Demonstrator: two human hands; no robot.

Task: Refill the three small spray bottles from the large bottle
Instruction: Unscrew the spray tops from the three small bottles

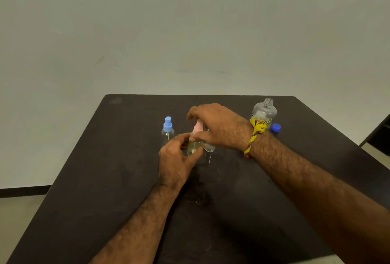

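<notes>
Left hand (176, 158) grip holds pink-capped spray bottle (195, 144) at bench (105, 179) centre; right hand (213, 124) grip closed on its pink cap (198, 126). Large bottle (264, 111) uncapped near far right corner.

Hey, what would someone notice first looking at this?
Both hands meet mid-table: the right hand covers a pink spray top, the left hand is at a small clear bottle of yellowish liquid. Far right stands the uncapped large clear bottle, its blue cap beside it.
</notes>
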